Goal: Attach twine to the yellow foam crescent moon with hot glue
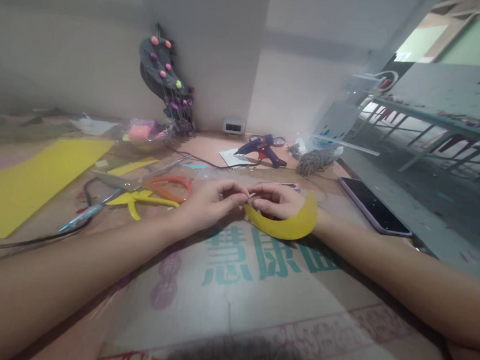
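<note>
My left hand (224, 200) and my right hand (277, 201) meet over the middle of the table, fingertips pinched together almost touching. One end of a curved yellow strip (283, 228), thin like paper or felt, lies at their pinch. The strip bows below my right hand, and its free end rises by the right wrist. A small pale tip shows between the fingers, too small to name. To the left of my left hand lie orange-handled scissors (169, 186) and a yellow-handled tool (140, 197).
A blue glue gun (262, 148) with a red light stands behind my hands, beside grey yarn (317, 161). A phone (373, 206) lies at the right edge. Yellow sheet (29, 187) is at left. A grey crescent decoration with pompoms (161, 65) leans on the wall.
</note>
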Demonstrator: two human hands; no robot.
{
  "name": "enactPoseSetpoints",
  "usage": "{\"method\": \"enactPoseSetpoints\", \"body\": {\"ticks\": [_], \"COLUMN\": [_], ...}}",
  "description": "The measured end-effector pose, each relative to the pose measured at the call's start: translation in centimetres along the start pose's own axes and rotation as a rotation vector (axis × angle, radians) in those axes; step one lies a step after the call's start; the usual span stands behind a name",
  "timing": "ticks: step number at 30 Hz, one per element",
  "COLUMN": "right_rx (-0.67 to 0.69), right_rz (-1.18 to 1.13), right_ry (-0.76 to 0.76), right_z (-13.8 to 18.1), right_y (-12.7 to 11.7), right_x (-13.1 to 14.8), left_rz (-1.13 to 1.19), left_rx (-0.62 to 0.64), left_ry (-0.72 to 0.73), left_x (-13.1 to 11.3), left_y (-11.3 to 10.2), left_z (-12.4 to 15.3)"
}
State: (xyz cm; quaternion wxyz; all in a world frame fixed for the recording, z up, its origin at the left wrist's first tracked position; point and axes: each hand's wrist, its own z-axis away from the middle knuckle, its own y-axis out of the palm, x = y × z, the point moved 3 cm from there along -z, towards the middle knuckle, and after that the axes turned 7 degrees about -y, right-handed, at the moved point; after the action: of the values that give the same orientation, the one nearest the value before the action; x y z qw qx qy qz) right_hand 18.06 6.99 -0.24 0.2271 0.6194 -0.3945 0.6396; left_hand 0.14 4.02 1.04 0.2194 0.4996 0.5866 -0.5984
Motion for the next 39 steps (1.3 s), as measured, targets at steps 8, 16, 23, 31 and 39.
{"method": "enactPoseSetpoints", "body": {"ticks": [8, 16, 23, 31, 39], "right_rx": [0.283, 0.11, 0.039, 0.049, -0.058], "right_rz": [-0.174, -0.121, -0.032, 0.051, 0.507], "right_ry": [-0.034, -0.042, -0.051, -0.04, 0.025], "right_z": [0.9, 0.5, 0.6, 0.6, 0.6], "right_y": [0.5, 0.3, 0.3, 0.2, -2.8], "right_x": [0.7, 0.8, 1.3, 1.1, 4.4], "left_rz": [-0.088, -0.093, -0.155, -0.23, -0.184], "left_rx": [-0.077, -0.052, -0.026, -0.017, -0.026], "left_ry": [0.152, 0.05, -0.092, -0.069, -0.124], "left_x": [-0.5, -0.5, 0.0, -0.1, 0.0], "left_y": [-0.2, -0.2, 0.0, 0.2, 0.2], "left_z": [0.5, 0.1, 0.0, -0.2, -0.4]}}
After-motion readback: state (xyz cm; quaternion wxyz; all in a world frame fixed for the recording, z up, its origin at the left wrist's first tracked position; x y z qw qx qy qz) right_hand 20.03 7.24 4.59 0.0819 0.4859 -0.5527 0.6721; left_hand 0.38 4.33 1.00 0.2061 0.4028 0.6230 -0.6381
